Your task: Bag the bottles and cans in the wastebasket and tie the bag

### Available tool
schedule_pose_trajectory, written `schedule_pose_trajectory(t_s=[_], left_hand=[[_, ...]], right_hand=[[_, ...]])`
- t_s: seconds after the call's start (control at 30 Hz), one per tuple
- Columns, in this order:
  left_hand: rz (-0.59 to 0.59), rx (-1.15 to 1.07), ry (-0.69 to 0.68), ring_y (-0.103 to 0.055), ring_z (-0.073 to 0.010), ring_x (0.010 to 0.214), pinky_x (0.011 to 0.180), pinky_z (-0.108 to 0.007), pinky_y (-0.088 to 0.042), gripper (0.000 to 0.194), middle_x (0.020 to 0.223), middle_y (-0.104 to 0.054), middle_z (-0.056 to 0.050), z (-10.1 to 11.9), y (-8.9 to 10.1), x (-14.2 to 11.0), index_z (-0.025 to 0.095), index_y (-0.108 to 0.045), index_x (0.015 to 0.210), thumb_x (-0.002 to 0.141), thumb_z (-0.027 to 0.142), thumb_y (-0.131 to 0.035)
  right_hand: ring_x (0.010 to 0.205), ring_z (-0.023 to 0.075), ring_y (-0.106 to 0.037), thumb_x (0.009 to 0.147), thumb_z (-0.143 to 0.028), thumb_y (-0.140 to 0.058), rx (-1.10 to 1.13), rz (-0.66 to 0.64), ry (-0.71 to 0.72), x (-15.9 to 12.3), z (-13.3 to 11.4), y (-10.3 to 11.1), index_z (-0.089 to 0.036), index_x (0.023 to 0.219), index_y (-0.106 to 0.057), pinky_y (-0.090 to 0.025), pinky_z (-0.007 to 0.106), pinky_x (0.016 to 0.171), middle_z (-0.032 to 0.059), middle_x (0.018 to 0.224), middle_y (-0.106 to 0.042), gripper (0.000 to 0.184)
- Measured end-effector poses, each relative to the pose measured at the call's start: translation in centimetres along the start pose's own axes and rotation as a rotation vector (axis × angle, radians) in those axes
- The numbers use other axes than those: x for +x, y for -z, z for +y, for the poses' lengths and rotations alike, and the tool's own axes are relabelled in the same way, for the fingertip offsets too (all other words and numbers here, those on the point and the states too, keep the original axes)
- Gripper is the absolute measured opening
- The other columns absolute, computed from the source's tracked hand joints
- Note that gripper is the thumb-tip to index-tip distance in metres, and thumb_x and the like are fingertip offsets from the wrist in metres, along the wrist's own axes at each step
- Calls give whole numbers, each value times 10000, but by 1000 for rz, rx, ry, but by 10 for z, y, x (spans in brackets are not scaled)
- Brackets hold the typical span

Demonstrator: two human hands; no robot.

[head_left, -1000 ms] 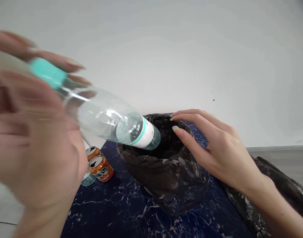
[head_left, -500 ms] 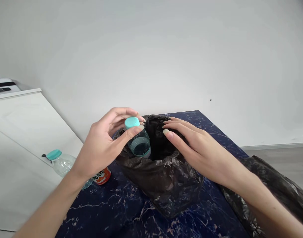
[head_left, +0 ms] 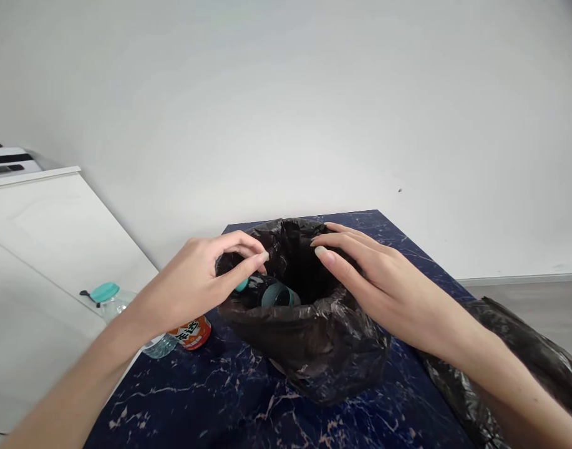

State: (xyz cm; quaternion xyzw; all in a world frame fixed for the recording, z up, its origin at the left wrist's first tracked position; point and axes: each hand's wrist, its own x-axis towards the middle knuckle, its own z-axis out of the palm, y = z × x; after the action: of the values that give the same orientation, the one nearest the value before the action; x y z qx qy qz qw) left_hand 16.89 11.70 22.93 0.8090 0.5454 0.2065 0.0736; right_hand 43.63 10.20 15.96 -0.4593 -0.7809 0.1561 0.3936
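Observation:
A black plastic bag stands upright with its mouth spread wide, and whether a bin is inside it I cannot tell. Within the mouth, on the left, a clear bottle with a turquoise cap lies tilted, its cap end partly behind my left thumb. Just above the bottle is my left hand, fingers curved and loosely apart from the thumb, holding nothing. My right hand rests along the bag's right rim, fingers stretched over the opening and thumb apart.
A blue marbled tabletop carries the bag. Left of it stand an orange-red can and another clear bottle with a turquoise cap, partly behind my left forearm. A white cabinet is at left; more black plastic lies at right.
My left hand has let go of the bottle, which has dropped from nearly upright to a tilted position inside the bag. The left hand has lowered slightly; the right has barely moved.

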Motion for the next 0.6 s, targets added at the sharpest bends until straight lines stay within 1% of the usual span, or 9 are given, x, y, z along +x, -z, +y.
schedule_pose_trajectory(t_s=[0.03, 0.07, 0.13, 0.2, 0.27, 0.33, 0.4, 0.47, 0.6], left_hand=[[9, -7, 0, -513, -92, 413, 408, -284, -414, 367, 1101, -845, -7, 1, 0, -2, 339, -816, 1116, 1023, 616, -595], [27, -17, -6, -548, -99, 441, 418, -281, -419, 359, 1093, -843, -2, 2, -1, -4, 338, -815, 1101, 1031, 607, -588], [103, -27, -28, -690, -145, 608, 468, -278, -470, 330, 1133, -835, 4, 3, -4, -9, 341, -803, 1106, 1043, 581, -585], [249, -19, -69, -774, -206, 877, 594, -292, -558, 286, 1207, -817, 6, 0, -7, -16, 342, -777, 1143, 1052, 539, -591], [430, -27, -107, -753, -246, 1135, 822, -339, -618, 237, 1282, -786, 2, -8, -10, -22, 326, -742, 1176, 1071, 470, -586], [595, -39, -118, -692, -267, 1302, 1067, -422, -574, 195, 1341, -750, -26, -21, -11, -29, 285, -707, 1183, 1090, 396, -576], [733, -3, -93, -641, -286, 1389, 1208, -500, -483, 172, 1404, -708, -73, -40, -10, -35, 244, -679, 1183, 1096, 349, -575], [830, 103, -37, -579, -305, 1459, 1274, -550, -400, 173, 1469, -663, -114, -64, -8, -41, 225, -660, 1198, 1087, 338, -592], [894, 276, 71, -449, -357, 1563, 1329, -589, -264, 280, 1548, -576, -148, -114, -2, -55, 215, -617, 1256, 1021, 359, -665]], right_hand=[[1615, 288, -407, 1118, -692, -375, 1, 3, 5, 0, 0, 0, -316, 1368, -696, -424, 599, 1288, 12, 1581, -630, 554], [1609, 291, -417, 1119, -686, -379, 1, 7, 13, 0, 0, 0, -315, 1362, -699, -432, 596, 1283, 13, 1569, -641, 547], [1596, 294, -439, 1126, -666, -386, -3, 16, 28, -1, -1, 0, -305, 1357, -704, -440, 585, 1279, 19, 1549, -657, 533], [1579, 291, -464, 1134, -640, -390, -11, 32, 47, -2, -2, 0, -293, 1359, -708, -445, 574, 1278, 25, 1538, -666, 522], [1569, 293, -479, 1139, -627, -389, -16, 43, 61, -3, -2, -1, -284, 1366, -709, -451, 573, 1274, 32, 1532, -671, 522], [1569, 299, -477, 1141, -623, -389, -25, 40, 72, -3, -1, -1, -282, 1372, -709, -444, 583, 1279, 35, 1523, -677, 522], [1572, 300, -473, 1142, -616, -395, -31, 36, 82, -3, 1, -1, -284, 1364, -712, -421, 595, 1296, 29, 1514, -683, 510], [1568, 295, -478, 1146, -601, -400, -26, 35, 96, -4, 2, -1, -288, 1353, -716, -405, 600, 1309, 21, 1514, -683, 491], [1573, 277, -472, 1149, -595, -396, -18, 22, 102, -6, 4, -2, -298, 1369, -712, -387, 597, 1326, 10, 1537, -666, 486]])
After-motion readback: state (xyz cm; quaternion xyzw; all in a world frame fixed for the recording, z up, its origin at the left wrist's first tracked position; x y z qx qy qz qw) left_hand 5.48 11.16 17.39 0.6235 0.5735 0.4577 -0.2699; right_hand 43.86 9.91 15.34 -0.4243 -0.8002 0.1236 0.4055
